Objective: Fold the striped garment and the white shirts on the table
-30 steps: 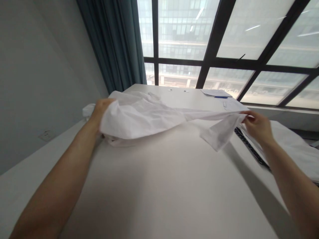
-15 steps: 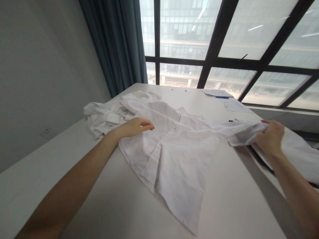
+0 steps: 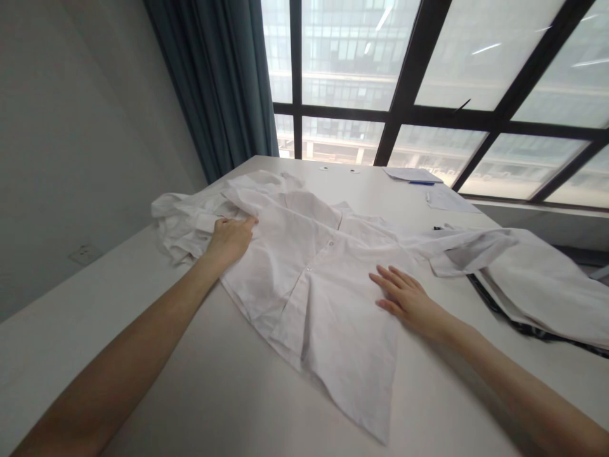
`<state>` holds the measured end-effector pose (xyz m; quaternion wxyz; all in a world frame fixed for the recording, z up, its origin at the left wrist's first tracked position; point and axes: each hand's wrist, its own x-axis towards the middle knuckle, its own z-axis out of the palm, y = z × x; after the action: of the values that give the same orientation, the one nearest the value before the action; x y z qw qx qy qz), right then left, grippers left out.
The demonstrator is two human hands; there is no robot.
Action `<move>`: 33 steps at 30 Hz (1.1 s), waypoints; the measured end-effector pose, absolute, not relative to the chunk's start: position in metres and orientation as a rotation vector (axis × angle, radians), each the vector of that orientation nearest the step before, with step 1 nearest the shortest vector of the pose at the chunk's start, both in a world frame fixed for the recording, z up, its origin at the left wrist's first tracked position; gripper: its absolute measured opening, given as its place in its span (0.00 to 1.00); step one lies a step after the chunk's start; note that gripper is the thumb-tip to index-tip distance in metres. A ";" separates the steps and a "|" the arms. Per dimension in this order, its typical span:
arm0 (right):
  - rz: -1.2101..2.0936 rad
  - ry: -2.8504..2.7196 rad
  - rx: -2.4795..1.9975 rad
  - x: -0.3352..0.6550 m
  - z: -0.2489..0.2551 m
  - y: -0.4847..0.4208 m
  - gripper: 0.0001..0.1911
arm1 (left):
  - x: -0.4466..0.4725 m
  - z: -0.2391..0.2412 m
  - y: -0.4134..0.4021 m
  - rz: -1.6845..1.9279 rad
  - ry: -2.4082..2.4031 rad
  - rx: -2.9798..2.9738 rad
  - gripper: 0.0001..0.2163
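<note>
A white button-up shirt (image 3: 328,298) lies spread front-up on the white table (image 3: 247,406), its hem toward me and its collar toward the window. My left hand (image 3: 231,238) rests on the shirt's left shoulder area, fingers curled and pinching the fabric near the sleeve. My right hand (image 3: 404,295) lies flat on the shirt's right side, fingers stretched out and holding nothing. The right sleeve (image 3: 469,251) trails off toward the right.
More white cloth (image 3: 178,219) is bunched at the left behind the shirt, and another white garment (image 3: 547,285) lies at the right over a dark striped strip. Papers and a blue pen (image 3: 419,178) sit far back near the window. A wall runs along the left.
The shirt, held up between both hands a second ago, now lies on the table. My right hand let go of the sleeve and moved onto the shirt body; my left shifted to the shoulder.
</note>
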<state>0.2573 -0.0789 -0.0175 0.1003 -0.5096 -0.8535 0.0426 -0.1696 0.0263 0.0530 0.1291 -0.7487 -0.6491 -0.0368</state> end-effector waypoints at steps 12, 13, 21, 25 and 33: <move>0.002 -2.356 -1.532 0.350 -0.006 -0.056 0.23 | -0.177 0.042 -0.050 -0.163 -1.927 -2.588 0.16; 0.013 -2.345 -1.515 0.340 -0.001 -0.065 0.22 | -0.178 0.039 -0.055 -0.152 -1.895 -2.565 0.15; 0.523 -2.664 -1.338 0.233 0.049 -0.159 0.19 | -0.136 0.032 -0.092 -0.411 -1.020 -2.979 0.07; 0.478 -2.741 -1.291 0.220 0.043 -0.170 0.13 | -0.118 0.026 -0.110 -0.381 -0.670 -3.293 0.17; 0.566 -2.675 -1.127 0.222 0.043 -0.169 0.08 | -0.119 0.020 -0.113 -0.403 -0.709 -3.394 0.09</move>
<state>0.2225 -0.1687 0.0426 0.0921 -0.3794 -0.9007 0.1905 -0.1191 -0.1126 0.0196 -0.1735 -0.9576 -0.2000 -0.1137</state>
